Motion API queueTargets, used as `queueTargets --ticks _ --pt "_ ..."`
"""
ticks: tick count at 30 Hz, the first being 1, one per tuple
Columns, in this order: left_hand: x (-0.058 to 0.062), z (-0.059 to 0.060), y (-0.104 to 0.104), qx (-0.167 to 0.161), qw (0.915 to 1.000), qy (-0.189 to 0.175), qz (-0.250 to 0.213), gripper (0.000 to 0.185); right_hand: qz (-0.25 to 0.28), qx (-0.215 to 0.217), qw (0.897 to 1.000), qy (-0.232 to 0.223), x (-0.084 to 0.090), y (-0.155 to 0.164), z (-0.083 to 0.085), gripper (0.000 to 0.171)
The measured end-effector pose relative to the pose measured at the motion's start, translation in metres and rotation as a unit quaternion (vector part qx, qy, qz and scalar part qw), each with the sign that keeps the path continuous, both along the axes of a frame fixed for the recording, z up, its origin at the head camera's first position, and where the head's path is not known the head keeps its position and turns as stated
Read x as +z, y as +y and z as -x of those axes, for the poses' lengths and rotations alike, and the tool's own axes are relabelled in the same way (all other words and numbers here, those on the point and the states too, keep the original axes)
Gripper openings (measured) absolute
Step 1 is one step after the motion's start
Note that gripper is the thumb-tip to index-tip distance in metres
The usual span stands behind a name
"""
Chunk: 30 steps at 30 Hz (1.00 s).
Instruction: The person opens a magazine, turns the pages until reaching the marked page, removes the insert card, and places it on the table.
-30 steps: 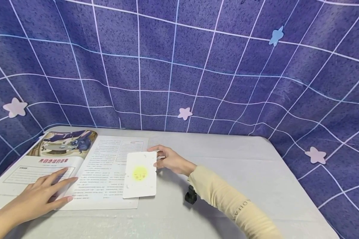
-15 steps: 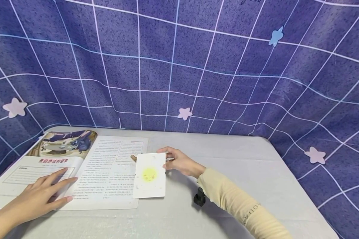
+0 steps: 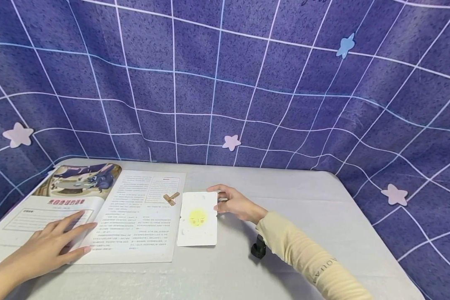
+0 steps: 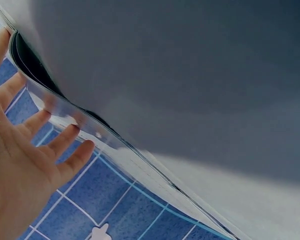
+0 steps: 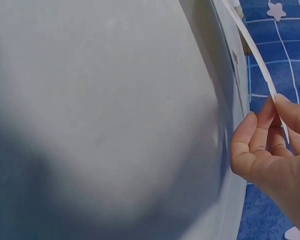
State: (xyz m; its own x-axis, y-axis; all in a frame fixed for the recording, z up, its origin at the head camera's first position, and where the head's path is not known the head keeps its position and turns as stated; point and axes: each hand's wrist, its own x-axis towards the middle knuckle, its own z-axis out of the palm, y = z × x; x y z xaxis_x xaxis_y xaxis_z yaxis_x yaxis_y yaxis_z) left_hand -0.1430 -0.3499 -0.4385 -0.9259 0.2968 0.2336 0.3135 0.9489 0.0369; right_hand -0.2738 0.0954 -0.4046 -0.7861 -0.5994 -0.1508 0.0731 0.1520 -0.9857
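An open magazine [image 3: 135, 225] lies flat on the left of the table, printed with text and a picture. My left hand [image 3: 56, 239] rests with spread fingers on its left page, near the fold; the left wrist view shows those fingers [image 4: 65, 140] straight against the paper. With thumb and fingers my right hand [image 3: 234, 203] pinches the right edge of a white card [image 3: 197, 218] bearing a yellow smiling moon face. In the right wrist view the card [image 5: 260, 62] is seen edge-on, raised off the table. A small brown cross-shaped piece [image 3: 171, 198] shows on the right page.
Grey cloth covers the table [image 3: 303, 196], which continues to the right of the card. Behind stands a blue grid-patterned curtain [image 3: 195, 104] with stars. Beneath my right sleeve [image 3: 303, 250] a small black device [image 3: 258, 248] shows at the wrist.
My right hand has moved right with the card, off the magazine's right page. The brown cross-shaped piece, hidden before behind the card, is now uncovered. My left hand has stayed put.
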Motion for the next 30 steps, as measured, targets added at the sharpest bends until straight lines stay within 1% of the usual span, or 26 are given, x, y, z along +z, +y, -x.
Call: queueTargets --ticks 11,18,22,30 --pt "0.000 0.000 0.000 0.004 0.9999 -0.010 -0.001 0.060 0.003 -0.014 1.000 -0.014 0.000 0.012 0.003 0.058" --pt "0.001 0.000 0.001 0.008 0.9997 -0.022 0.002 0.060 -0.009 -0.019 1.000 -0.023 -0.002 0.014 0.002 0.059" --pt "0.002 0.000 0.001 0.009 0.9996 -0.026 0.003 0.060 -0.016 -0.024 0.999 -0.021 -0.003 0.014 0.002 0.059" --pt "0.001 0.000 0.000 0.006 0.9997 -0.024 -0.002 0.061 -0.050 -0.024 0.998 -0.005 -0.005 0.014 0.004 0.061"
